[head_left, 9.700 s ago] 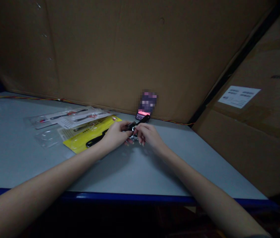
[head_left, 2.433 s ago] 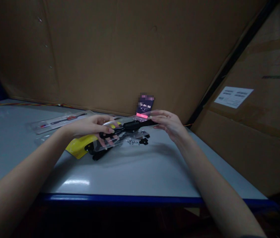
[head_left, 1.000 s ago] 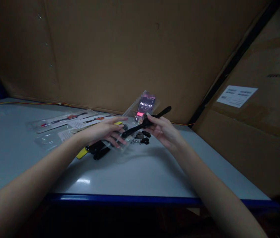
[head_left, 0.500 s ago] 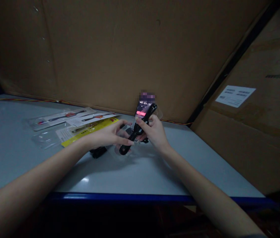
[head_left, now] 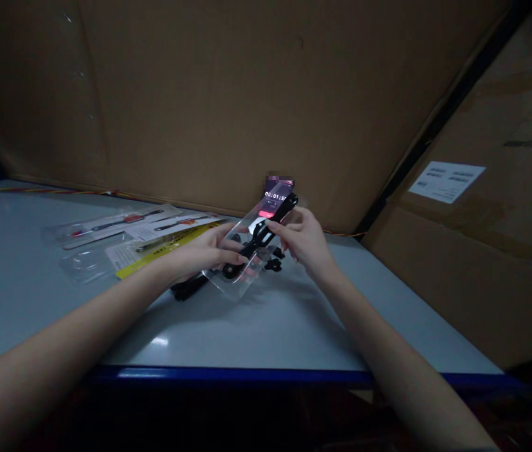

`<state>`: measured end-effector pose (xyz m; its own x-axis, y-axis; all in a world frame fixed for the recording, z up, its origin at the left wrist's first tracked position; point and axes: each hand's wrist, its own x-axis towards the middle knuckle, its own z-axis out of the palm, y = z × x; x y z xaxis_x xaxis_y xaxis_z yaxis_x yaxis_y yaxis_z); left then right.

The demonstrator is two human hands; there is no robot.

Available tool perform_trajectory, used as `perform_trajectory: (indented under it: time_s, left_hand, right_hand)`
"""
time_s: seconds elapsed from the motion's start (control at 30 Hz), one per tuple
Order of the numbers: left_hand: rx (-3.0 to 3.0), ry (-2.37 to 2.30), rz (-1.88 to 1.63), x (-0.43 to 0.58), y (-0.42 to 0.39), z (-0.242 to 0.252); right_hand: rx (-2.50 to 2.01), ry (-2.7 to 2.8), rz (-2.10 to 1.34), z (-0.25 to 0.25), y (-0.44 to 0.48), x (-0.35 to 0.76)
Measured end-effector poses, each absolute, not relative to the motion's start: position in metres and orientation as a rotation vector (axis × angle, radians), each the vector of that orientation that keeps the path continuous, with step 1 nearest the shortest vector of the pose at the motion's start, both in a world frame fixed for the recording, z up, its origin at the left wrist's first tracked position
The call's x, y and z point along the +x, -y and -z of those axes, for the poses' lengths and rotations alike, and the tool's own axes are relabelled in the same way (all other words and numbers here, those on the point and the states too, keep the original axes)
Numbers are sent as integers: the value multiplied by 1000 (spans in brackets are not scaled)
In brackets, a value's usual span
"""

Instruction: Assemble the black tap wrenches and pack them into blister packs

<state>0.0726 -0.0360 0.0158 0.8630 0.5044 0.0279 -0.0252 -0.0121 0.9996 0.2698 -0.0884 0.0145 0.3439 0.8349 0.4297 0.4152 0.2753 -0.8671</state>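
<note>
- Cardboard walls the far and right sides; light is dim.
- Tabletop, grey with a blue front edge. Flat packets and a yellow card lie left of the hands.
- Bag, clear, held tilted just above the tabletop.
- Left hand: fingers closed round the bag's lower half.
- Right hand: fingers pinching the tool's upper end at the bag mouth.
- Tool, black and slim, mostly inside the bag. Going in or coming out, cannot tell. Either way, the next move calls for a steady bag and travel along the tool's length.
- Phone propped against the cardboard, behind the hands.
- Small black parts loose on the tabletop under the right hand.
</note>
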Motion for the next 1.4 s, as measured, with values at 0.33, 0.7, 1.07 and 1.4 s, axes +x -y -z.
perform_trajectory:
  time_s: [0.33,0.7,1.07,1.4]
  left_hand:
    - [1403,-385,-420,72,36,-16]
    - [1723,-517,-476,71,39,-18]
    - [2894,-1407,-635,12,-25,-39]
    - [2676,-1299,-345,-13,-47,-38]
  right_hand:
    - [-1119,1021,-913,-10,81,280]
    - [-1035,920,-1452,-6,93,250]
    - [-988,583,-1323,-4,79,278]
    - [-996,594,-1325,1,77,282]
